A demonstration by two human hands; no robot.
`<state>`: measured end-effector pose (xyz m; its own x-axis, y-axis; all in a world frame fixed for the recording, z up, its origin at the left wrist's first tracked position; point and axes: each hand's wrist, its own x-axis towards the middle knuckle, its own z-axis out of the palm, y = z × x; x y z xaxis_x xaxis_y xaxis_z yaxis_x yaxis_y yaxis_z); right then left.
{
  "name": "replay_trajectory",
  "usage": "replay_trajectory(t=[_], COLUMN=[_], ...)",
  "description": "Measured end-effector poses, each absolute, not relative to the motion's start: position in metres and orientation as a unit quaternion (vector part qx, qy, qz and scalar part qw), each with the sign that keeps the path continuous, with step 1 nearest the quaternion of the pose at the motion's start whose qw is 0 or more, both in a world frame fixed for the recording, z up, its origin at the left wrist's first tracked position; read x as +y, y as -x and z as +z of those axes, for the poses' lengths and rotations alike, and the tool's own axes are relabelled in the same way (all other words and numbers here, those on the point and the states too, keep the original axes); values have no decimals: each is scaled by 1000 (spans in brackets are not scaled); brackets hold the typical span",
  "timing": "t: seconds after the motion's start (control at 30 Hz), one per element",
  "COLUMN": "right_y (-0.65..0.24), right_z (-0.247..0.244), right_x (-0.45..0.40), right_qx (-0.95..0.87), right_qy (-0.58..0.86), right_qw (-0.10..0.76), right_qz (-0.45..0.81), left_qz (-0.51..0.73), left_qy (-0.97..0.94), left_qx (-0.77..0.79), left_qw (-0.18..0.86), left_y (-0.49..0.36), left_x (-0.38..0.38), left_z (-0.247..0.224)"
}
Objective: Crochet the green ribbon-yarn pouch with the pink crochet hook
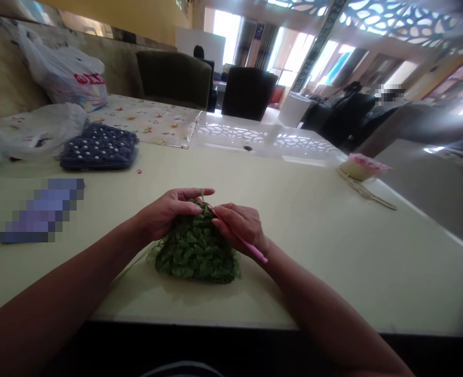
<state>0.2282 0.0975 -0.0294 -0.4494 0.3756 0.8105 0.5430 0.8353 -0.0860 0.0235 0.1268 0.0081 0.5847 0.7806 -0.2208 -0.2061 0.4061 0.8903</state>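
A green ruffled crocheted piece (195,251) hangs from my hands over the pale table, its lower edge toward me. My left hand (172,209) pinches its top edge, with the index finger stretched out and a green strand running up by that finger. In my right hand (241,225) is a pink crochet hook (255,251), its handle pointing down to the right and its tip at the top of the green piece beside my left thumb. A thin strand trails from the piece to the lower left.
On the pale table (313,251) lie a dark blue beaded piece (100,146), a blurred flat object (43,212), plastic bags (68,78) and a small pink-topped bowl (362,166) with cord (366,193). Dark chairs (249,91) and people are beyond.
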Motion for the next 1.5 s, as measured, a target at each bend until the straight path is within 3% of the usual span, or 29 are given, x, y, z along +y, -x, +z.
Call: replay_trajectory(t=[0.2,0.3,0.4,0.5,0.67,0.73,0.87,0.97,1.13,1.37,1.5], right_y=[-226,-224,-224,-224,-226,-226,-225,-226,-226,-207,-205], right_z=[-11,-9,-16,-24,-17,-11,-10,-18,-26,-24,-22], right_x=[84,84,89,94,90,87,86,91,97,86,81], right_qx=[-804,-786,-811,-834,-778,-749,-734,-790,-821,-757,-746], right_qy=[327,341,326,319,365,375,359,330,362,434,413], right_qw=[477,485,479,447,510,539,561,513,402,313,329], right_qz=[136,178,79,-55,39,90,132,63,-182,-376,-406], left_qz=[351,352,317,274,229,250,297,339,370,448,383], left_qy=[-629,-593,-510,-545,-790,-795,-663,-540,-496,-512,-414], left_qx=[400,382,321,291,342,376,331,290,295,366,335], left_qw=[567,615,732,737,454,406,603,713,728,635,755], left_y=[-17,-20,-27,-30,-16,-10,-18,-33,-45,-54,-49], left_x=[128,126,123,123,135,138,132,124,122,113,112], left_z=[13,9,0,-1,25,35,32,16,2,3,5])
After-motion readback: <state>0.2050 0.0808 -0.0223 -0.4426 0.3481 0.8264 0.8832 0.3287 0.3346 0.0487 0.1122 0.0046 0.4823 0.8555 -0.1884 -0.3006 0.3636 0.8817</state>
